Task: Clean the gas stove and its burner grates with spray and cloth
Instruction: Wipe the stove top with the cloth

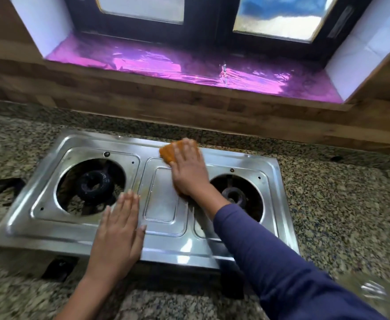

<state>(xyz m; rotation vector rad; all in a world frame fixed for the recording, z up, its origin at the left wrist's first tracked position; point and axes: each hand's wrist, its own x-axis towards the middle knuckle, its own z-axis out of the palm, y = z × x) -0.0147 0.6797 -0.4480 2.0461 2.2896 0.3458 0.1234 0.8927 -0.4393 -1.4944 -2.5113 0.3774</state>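
The right hand point(189, 174), grip flat, presses an orange cloth point(167, 153) on the stove point(212, 248); the left hand point(117, 229) rests flat, grip wide.

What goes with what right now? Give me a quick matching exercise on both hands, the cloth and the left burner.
Column one:
1. left hand
2. right hand
3. orange cloth
4. left burner

Column two:
A. pressed under a palm
B. black ring in a round opening, no grate on it
C. flat on the stove top, holding nothing
D. pressing down on the orange cloth

Pairs: 1-C, 2-D, 3-A, 4-B
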